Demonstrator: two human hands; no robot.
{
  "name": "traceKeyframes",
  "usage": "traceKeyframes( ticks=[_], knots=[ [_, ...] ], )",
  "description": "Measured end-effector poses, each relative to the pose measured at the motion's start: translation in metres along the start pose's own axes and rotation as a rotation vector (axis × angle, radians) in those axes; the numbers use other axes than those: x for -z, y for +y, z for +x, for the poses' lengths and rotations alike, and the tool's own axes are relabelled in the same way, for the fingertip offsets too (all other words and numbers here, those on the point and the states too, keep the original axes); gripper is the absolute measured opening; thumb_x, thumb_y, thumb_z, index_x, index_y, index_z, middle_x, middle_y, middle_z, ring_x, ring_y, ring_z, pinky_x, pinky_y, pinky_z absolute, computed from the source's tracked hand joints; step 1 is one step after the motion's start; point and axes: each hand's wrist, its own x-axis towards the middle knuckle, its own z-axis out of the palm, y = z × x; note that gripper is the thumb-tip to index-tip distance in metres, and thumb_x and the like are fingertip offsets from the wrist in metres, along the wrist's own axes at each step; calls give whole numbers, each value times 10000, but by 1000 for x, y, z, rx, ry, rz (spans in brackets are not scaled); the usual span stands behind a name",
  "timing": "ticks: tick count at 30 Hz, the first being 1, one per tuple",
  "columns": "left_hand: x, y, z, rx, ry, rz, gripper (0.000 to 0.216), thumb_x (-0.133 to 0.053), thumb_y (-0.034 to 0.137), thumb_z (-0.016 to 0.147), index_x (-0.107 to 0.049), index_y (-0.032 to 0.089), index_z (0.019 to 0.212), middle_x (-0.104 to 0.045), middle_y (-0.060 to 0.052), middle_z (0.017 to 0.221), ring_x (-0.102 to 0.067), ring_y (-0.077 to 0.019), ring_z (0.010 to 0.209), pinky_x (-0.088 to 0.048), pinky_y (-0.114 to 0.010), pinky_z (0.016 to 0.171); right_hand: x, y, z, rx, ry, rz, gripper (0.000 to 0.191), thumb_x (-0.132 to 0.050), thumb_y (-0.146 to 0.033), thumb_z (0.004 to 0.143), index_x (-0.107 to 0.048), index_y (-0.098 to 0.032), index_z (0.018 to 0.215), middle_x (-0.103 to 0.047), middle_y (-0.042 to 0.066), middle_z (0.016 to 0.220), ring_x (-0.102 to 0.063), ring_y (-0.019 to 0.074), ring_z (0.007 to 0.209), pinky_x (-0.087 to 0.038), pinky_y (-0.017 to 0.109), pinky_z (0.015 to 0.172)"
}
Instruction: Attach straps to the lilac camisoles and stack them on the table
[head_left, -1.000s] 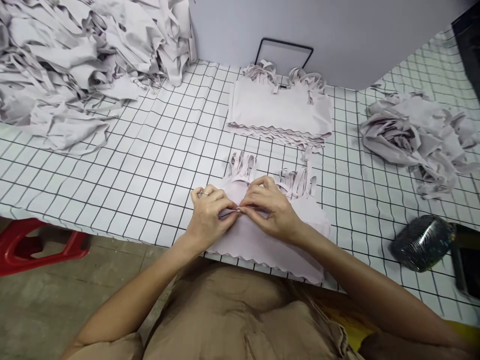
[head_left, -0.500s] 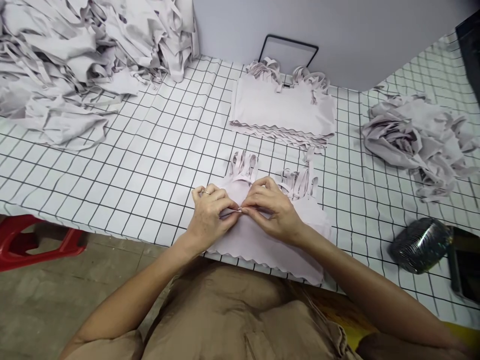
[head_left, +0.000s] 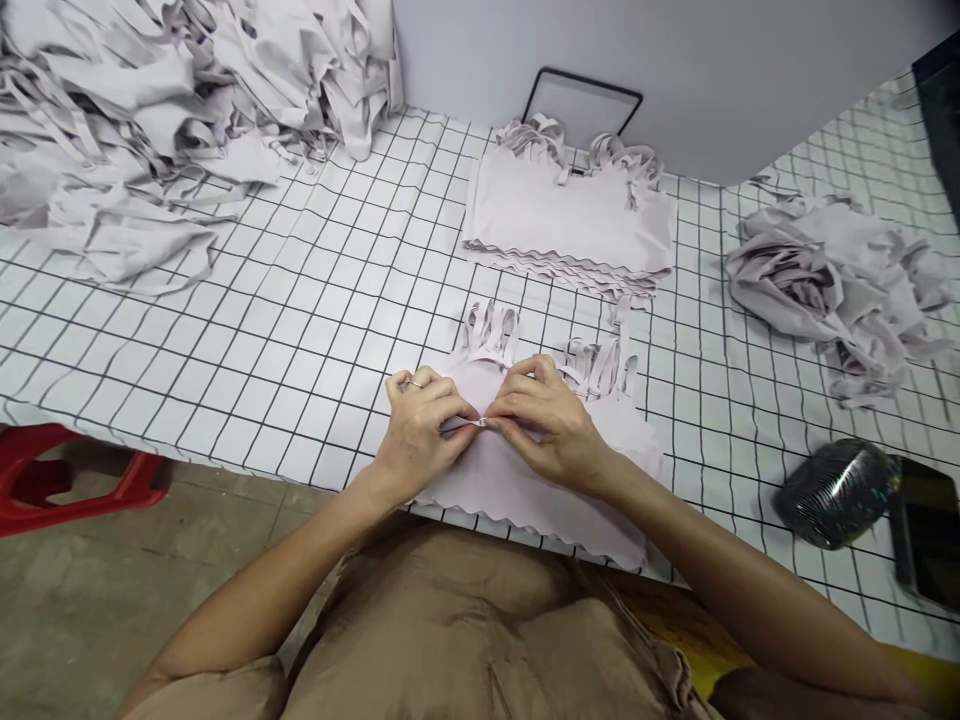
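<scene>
A pale pink strappy top (head_left: 540, 505) with a wavy hem lies flat at the table's near edge, on what look like others of its kind, their looped straps pointing away from me. My left hand (head_left: 420, 430) is closed, thumb and forefinger pinching a thin pale bit of the top near the middle of its neckline. Fingertip to fingertip with it, my right hand (head_left: 551, 425) pinches the same spot from the other side. Whatever small detail sits between the fingertips is mostly hidden.
Beyond my hands is a neat stack of folded tops (head_left: 570, 220), by a black wire frame (head_left: 585, 82). A large heap of garments (head_left: 150, 120) fills the far left, a smaller pile (head_left: 832, 280) the right. A dark shiny bundle (head_left: 836, 495) and phone (head_left: 926, 530) lie near right.
Both hands keep their pinch at the neckline with hardly any movement. The view has shifted very slightly.
</scene>
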Motion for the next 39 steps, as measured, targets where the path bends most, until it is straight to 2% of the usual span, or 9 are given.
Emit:
traceKeyframes(
  ticks=[6, 14, 27, 34, 39],
  knots=[
    [1, -2, -1, 17, -8, -22, 153, -707, 280, 882, -685, 221, 742, -649, 11, 712, -544, -207, 850, -271, -426, 935, 0, 1, 0, 29, -12, -87, 161, -554, -141, 923, -664, -219, 835, -651, 51, 752, -514, 256, 922, -389, 478, 841],
    [0, -2, -2, 8, 15, -56, 162, -711, 258, 875, -679, 213, 722, -642, 13, 703, -539, -203, 847, -262, -428, 950, -4, -2, 0, -25, 89, 42, 139, -587, -164, 921, -669, -219, 824, -651, 43, 718, -531, 225, 821, -451, 443, 802],
    [-1, -3, -3, -34, 48, -51, 165, -727, 223, 867, -666, 196, 717, -626, 26, 685, -541, -189, 825, -263, -419, 929, -5, -1, 0, 35, 50, 1, 139, -578, -116, 919, -654, -202, 842, -651, 46, 726, -508, 227, 854, -439, 432, 807],
    [-1, -5, -4, -35, 55, -69, 220, -691, 296, 918, -687, 207, 717, -618, 24, 689, -531, -179, 820, -271, -417, 930, 4, -2, 6, 128, -60, -165, 189, -513, -80, 933, -629, -179, 823, -623, 55, 755, -498, 240, 916, -407, 475, 862],
    [0, -5, -5, -31, 90, -70, 208, -682, 297, 920, -698, 208, 731, -611, 20, 692, -537, -180, 817, -290, -414, 935, 0, -4, 10, 86, -32, -67, 166, -525, -98, 924, -636, -185, 837, -623, 59, 741, -489, 230, 875, -431, 438, 797]
  ],
)
